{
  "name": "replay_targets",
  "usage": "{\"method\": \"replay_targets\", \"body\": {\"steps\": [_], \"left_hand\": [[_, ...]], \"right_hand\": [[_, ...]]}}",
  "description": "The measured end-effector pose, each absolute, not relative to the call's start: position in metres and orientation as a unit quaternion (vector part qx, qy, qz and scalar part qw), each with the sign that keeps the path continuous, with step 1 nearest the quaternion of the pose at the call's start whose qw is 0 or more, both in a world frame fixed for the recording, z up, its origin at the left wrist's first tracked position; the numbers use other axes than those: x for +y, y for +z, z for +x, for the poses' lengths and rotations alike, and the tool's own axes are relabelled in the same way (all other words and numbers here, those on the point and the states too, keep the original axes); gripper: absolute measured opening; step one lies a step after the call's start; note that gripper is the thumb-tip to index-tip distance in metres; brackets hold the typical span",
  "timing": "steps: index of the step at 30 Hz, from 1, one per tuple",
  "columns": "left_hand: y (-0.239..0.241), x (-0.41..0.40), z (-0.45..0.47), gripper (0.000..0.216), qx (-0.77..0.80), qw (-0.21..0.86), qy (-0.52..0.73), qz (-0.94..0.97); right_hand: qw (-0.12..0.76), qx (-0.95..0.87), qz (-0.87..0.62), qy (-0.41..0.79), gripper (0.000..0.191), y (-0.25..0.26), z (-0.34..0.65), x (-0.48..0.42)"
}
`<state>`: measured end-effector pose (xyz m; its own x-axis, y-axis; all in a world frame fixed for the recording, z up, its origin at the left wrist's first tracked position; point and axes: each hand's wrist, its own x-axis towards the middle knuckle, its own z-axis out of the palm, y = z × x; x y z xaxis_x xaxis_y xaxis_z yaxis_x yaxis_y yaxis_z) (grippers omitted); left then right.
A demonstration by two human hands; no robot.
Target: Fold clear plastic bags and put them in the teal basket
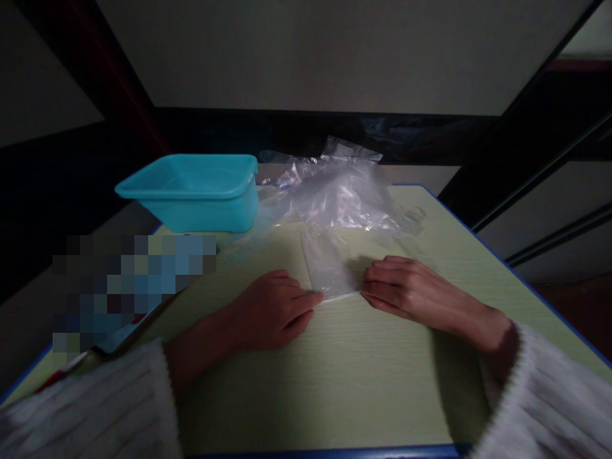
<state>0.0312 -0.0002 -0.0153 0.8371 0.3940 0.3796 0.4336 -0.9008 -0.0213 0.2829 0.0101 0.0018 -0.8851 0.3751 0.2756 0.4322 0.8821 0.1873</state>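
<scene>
A small clear plastic bag (327, 268) lies flat on the pale green table (363, 376) between my hands. My left hand (272, 309) rests on the table with its fingers together, the fingertips pinching the bag's near left corner. My right hand (406, 287) lies at the bag's near right corner, fingers pressed together on its edge. Both wrists wear white knitted sleeves.
A heap of crumpled clear plastic bags (342, 191) sits behind the flat bag. A turquoise plastic basin (194, 191) stands at the back left. A blurred flat object (129, 287) lies along the table's left edge. Dark bed frames surround the blue-edged table.
</scene>
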Motion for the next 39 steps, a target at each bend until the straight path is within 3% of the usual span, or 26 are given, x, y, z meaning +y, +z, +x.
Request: {"method": "replay_targets", "body": {"steps": [15,22,39], "left_hand": [[-0.011,-0.001,0.031,0.025,-0.198,0.084,-0.129,-0.968],[-0.013,-0.001,0.029,0.026,-0.219,0.062,-0.131,-0.965],[-0.014,0.001,0.029,0.029,-0.198,0.04,-0.152,-0.968]], "right_hand": [[0.097,-0.962,-0.215,-0.141,0.035,0.007,0.287,0.011],[0.139,-0.961,-0.23,-0.069,0.031,0.011,0.287,0.006],[0.077,-0.97,-0.225,-0.048,0.03,0.013,0.282,0.002]]}}
